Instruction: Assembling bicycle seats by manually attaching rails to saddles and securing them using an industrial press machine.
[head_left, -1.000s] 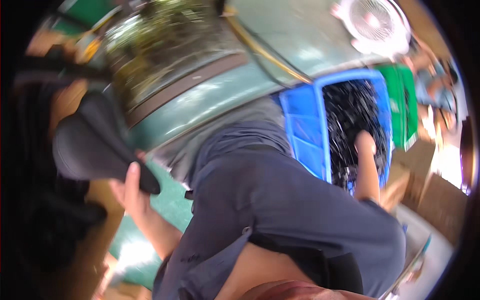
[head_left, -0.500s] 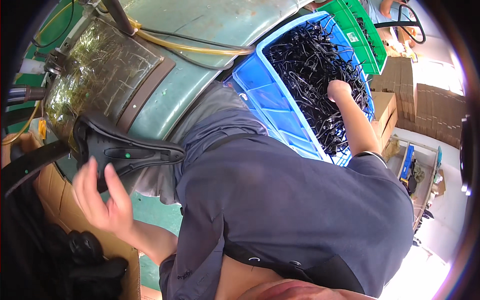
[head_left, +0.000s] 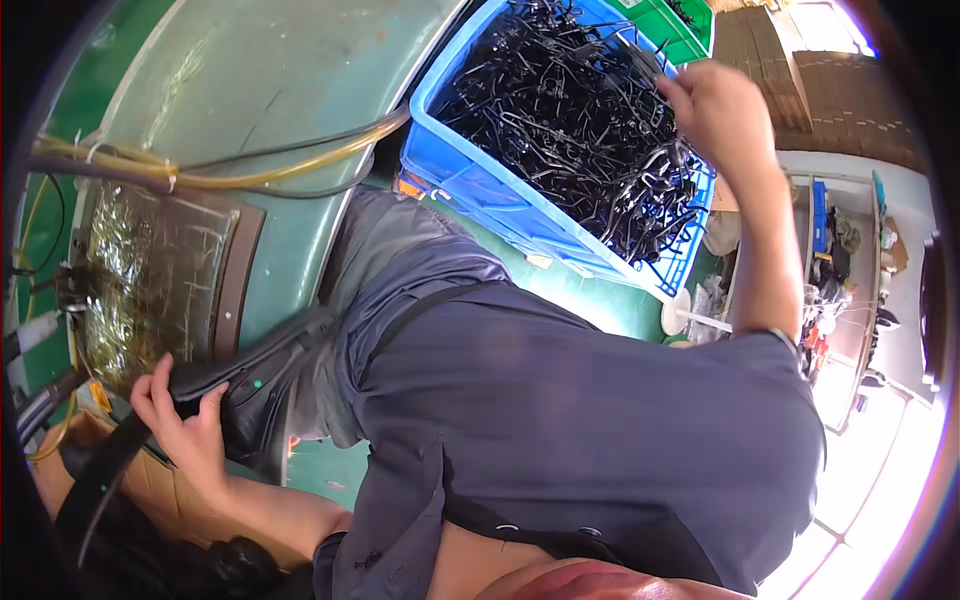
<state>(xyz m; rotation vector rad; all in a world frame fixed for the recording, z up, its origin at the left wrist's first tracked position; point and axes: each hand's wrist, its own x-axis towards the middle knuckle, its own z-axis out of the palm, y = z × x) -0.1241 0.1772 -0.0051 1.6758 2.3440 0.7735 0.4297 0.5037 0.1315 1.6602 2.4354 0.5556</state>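
My left hand (head_left: 185, 430) grips the wide end of a black bicycle saddle (head_left: 265, 395), with the thumb on the near side and the fingers across its edge. The saddle's narrow end rests against my lap beside the green bench. A blue crate (head_left: 500, 185) to the right holds a tangled heap of black bent metal rods (head_left: 570, 120). Above the crate's right edge, my right hand (head_left: 722, 112) is closed, with thumb and fingers pinched together. A blurred dark bent rod (head_left: 645, 65) extends from its fingertips over the heap.
The green bench (head_left: 290, 75) carries a clear-covered plate (head_left: 150, 270), with yellow and black hoses (head_left: 270, 180) running across it. A cardboard box (head_left: 160, 495) with black pieces stands at lower left. Behind the blue crate are a green crate (head_left: 675, 30) and stacked cardboard (head_left: 760, 60); a shelf (head_left: 845, 250) stands right.
My right hand has lifted out of the rod heap. My left hand has closed on the saddle, which has tilted and moved lower. The view has shifted, bringing the crate higher and further left.
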